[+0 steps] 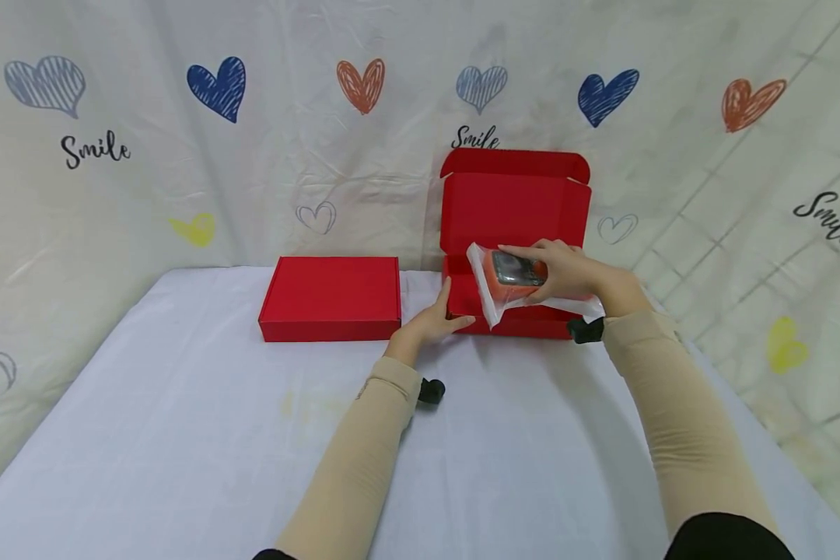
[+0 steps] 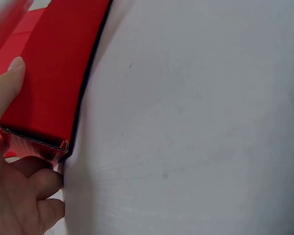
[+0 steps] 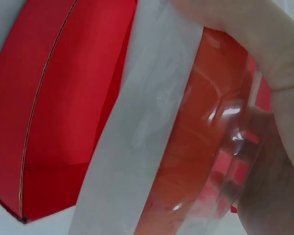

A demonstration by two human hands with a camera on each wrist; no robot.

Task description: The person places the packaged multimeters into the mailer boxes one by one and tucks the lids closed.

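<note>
Slanting over the open red box (image 1: 514, 206), the bagged orange item (image 1: 507, 272) is held by the right hand (image 1: 567, 272), its grip closed round it. The open red box's near left corner is clasped between thumb and fingers by the left hand (image 1: 430, 320). Packing or unpacking appears under way, which cannot be told; levelling and lowering inside is called for if packing, lifting clear otherwise.

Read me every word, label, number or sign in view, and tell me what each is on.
"Smile": heart-print backdrop, left side.
"Smile": same backdrop, just above the open red box.
"Smile": same backdrop, far right.
Left sleeve cuff: tiny dark mark, too small to read.
Closed red box, open red box, bagged orange device: no readable text.
</note>
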